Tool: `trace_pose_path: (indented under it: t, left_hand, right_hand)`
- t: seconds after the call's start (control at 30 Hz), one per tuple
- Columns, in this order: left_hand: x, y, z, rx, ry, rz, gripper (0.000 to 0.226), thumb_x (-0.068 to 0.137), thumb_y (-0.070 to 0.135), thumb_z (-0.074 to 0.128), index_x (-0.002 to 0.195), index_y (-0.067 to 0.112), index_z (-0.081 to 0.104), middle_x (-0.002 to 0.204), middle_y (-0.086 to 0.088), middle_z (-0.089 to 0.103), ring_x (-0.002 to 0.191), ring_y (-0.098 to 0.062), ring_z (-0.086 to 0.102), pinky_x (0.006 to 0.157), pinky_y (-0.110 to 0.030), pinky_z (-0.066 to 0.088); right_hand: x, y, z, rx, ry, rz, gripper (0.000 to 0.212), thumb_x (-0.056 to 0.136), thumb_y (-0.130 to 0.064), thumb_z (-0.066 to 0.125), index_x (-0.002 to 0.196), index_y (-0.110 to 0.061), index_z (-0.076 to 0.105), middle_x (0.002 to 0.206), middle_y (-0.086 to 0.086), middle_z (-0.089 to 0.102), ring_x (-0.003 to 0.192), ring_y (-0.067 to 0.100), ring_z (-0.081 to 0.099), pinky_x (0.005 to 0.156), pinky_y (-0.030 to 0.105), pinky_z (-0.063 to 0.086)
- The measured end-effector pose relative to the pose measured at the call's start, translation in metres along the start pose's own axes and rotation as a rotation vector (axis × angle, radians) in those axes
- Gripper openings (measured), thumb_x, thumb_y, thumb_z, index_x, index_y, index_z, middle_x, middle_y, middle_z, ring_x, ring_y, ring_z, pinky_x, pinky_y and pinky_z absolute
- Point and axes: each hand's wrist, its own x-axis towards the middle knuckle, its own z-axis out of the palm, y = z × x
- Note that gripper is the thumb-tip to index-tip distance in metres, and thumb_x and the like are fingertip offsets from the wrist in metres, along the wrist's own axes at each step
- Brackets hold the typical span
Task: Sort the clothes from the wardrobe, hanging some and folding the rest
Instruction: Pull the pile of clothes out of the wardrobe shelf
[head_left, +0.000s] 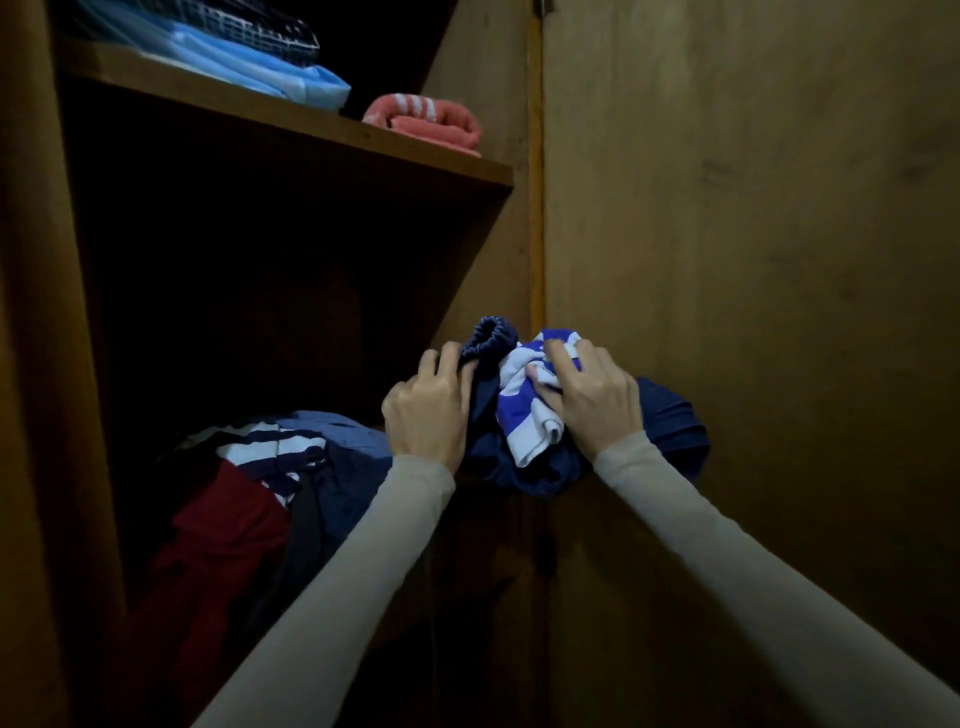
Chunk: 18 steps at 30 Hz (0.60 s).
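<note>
Bundle of navy and blue-white striped clothes (530, 415) held at wardrobe opening, left hand (428, 410) gripping the navy waistband side, right hand (597, 395) clutching striped cloth, presumably to lift it clear of the heap (249, 499) on the lower shelf.

Dim, warm light; deep shadow inside wardrobe (249, 322); wide-angle edge distortion.

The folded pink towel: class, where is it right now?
In the head view, the pink towel lies on the upper wardrobe shelf, at its right end, just right of the folded light-blue clothes.
</note>
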Motion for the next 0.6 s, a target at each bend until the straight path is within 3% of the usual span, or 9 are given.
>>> trace_pose_path:
  t: [0.43,0.6]
  left_hand:
    - [-0.074,0.13,-0.149,-0.254,-0.033,0.039,0.029,0.089,0.034,0.047,0.079,0.014,0.066,0.063,0.0,0.057,0.038,-0.015,0.047,0.04,-0.019,0.03]
    - [-0.11,0.186,-0.217,-0.404,-0.087,0.07,0.028,0.091,0.033,0.05,0.08,0.013,0.066,0.064,0.0,0.059,0.043,-0.014,0.051,0.041,-0.022,0.036]
  right_hand:
    - [-0.041,0.084,-0.211,-0.073,-0.171,-0.061,0.031,0.1,-0.039,0.03,0.096,-0.015,0.049,0.068,0.009,0.061,0.053,0.023,0.056,0.044,0.025,0.043]
    - [-0.067,0.118,-0.316,-0.14,-0.286,-0.063,0.047,0.099,-0.038,0.03,0.094,-0.011,0.067,0.076,0.012,0.065,0.058,0.025,0.059,0.046,0.025,0.045]
